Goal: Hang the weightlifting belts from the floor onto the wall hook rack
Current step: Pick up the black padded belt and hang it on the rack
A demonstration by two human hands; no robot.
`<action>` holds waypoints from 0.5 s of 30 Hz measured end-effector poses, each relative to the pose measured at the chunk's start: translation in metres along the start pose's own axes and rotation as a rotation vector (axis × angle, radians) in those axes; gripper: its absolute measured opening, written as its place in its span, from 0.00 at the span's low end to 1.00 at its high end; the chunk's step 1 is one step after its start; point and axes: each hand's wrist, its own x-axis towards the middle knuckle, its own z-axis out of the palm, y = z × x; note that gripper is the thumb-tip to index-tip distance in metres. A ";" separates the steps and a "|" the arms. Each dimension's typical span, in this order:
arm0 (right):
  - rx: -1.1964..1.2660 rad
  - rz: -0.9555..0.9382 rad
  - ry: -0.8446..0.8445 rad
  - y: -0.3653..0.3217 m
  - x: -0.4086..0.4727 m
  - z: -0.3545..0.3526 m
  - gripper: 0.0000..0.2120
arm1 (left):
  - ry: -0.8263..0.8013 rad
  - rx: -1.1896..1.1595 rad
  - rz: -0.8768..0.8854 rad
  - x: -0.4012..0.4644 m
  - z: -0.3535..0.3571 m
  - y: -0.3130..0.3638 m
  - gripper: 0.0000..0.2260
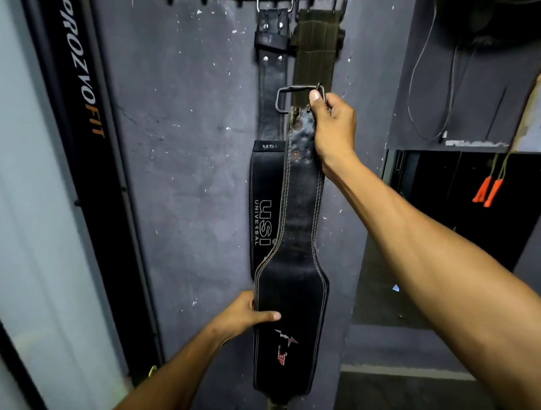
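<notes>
A worn black leather belt point(295, 234) with pale stitching hangs upright in front of the grey wall. My right hand point(330, 128) grips its top end just below the metal buckle point(295, 98). My left hand point(246, 314) holds the wide lower part by its left edge, thumb across the front. Behind it a black belt marked USI UNIVERSAL point(265, 210) and an olive fabric belt point(314, 52) hang from the hook rack point(263, 3) at the top edge of the view. The buckle is well below the rack.
A black machine frame point(85, 123) with lettering stands on the left. On the right are a dark opening point(456, 199), loose cables point(424, 73) and orange skipping-rope handles point(487, 191). The floor shows at the lower right.
</notes>
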 end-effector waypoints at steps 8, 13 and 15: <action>-0.036 0.016 -0.071 0.029 -0.034 0.004 0.21 | 0.285 -0.237 0.407 0.048 -0.014 0.195 0.19; -0.054 0.070 -0.075 0.045 -0.061 0.008 0.15 | 0.471 -0.285 0.462 0.070 -0.005 0.232 0.19; -0.056 0.138 -0.054 0.051 -0.072 0.002 0.14 | 0.510 -0.266 0.470 0.072 0.000 0.224 0.18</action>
